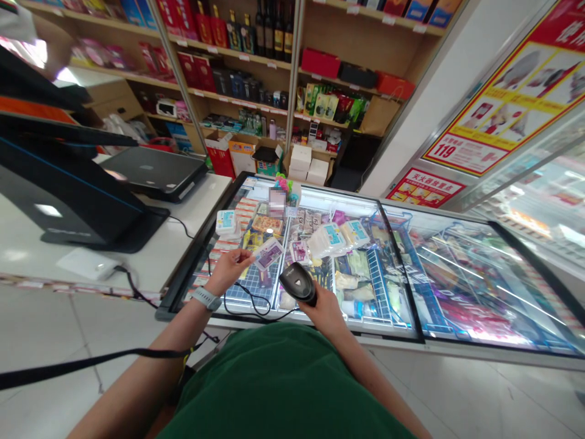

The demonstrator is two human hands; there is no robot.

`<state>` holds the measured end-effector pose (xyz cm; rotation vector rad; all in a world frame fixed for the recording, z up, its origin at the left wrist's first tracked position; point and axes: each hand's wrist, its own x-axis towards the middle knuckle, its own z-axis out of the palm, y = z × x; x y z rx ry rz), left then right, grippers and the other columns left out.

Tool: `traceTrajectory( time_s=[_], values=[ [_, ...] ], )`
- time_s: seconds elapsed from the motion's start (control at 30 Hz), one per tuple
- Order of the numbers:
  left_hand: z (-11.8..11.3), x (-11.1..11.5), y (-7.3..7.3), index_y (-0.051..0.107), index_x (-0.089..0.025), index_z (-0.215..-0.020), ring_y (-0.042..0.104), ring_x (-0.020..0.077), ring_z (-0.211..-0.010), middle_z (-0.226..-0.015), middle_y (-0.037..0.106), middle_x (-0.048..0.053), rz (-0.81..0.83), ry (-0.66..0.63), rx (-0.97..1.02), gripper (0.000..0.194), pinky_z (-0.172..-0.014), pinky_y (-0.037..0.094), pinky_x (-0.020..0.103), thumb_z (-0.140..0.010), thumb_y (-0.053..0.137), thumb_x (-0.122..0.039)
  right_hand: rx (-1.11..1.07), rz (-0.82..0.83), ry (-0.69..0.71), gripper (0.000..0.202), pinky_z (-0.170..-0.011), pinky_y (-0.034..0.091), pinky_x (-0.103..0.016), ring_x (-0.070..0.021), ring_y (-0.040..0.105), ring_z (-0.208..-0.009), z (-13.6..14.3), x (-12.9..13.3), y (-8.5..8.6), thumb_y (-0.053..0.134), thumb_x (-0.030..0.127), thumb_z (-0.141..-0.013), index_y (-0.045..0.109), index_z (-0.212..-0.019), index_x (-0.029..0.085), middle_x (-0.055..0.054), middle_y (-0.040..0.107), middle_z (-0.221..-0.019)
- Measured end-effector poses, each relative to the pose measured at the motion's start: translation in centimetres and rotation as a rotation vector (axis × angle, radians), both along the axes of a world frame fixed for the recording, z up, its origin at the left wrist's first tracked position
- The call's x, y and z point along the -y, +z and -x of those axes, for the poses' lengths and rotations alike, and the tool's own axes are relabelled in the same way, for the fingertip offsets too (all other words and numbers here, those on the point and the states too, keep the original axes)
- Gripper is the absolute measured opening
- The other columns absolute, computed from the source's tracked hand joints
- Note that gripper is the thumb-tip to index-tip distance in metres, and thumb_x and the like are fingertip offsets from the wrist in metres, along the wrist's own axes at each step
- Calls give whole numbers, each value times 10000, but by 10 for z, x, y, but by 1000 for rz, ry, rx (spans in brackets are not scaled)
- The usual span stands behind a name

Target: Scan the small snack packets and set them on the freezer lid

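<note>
Cannot read the fine print on the purple-and-white packet [269, 253], too small. Cannot see the handle of the black scanner [296, 282], wrapped inside the right grip [327, 310]. Can make out another person's arm [55, 47] only blurred, cut off leftward.

From here I see a black scanner [298, 283], a purple-and-white packet [269, 254], white-and-light-blue bags [322, 241] right, a blue gridded basket [375, 277], a green shirt [283, 390], a pale grey watch strap [206, 298].

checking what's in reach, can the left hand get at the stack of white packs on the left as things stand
Probably yes: the white packs lie just beyond the left hand, with nothing visible blocking the way. It holds a small packet, though, which may hinder a grip.
</note>
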<state>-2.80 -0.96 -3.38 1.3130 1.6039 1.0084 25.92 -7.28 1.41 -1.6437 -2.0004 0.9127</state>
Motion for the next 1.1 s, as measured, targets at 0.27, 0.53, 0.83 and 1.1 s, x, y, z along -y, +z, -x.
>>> traceTrajectory(
  time_s=[0.27,0.53,0.83,1.1],
  values=[
    [-4,0,7,682,-155,-794,582,174,-688,-739,681,50,26,26,41,474,-646,423,274,-615,740,-590,4,-10,2,205,-669,416,-244,-221,661,-821,1,0,0,663,230,-749,618,-945,188,-49,708,-864],
    [12,-6,-3,669,-156,-778,602,170,-719,-735,678,47,133,126,265,511,-717,446,293,-531,790,-586,-34,18,10,217,-680,435,-253,-226,666,-819,3,1,-5,662,291,-784,613,-966,184,-54,708,-871],
    [67,-56,-23,612,-149,-776,595,117,-668,-749,668,32,176,559,549,414,-617,403,239,-500,802,-392,-13,53,-38,205,-677,438,-264,-230,660,-800,6,7,-3,653,296,-793,617,-957,178,-55,702,-854],
    [88,-93,-34,613,-141,-772,578,117,-633,-745,674,42,221,699,521,309,-576,379,237,-556,746,-318,-20,67,-49,200,-679,438,-260,-227,666,-808,11,8,4,657,249,-784,623,-970,183,-54,709,-853]
  ],
)
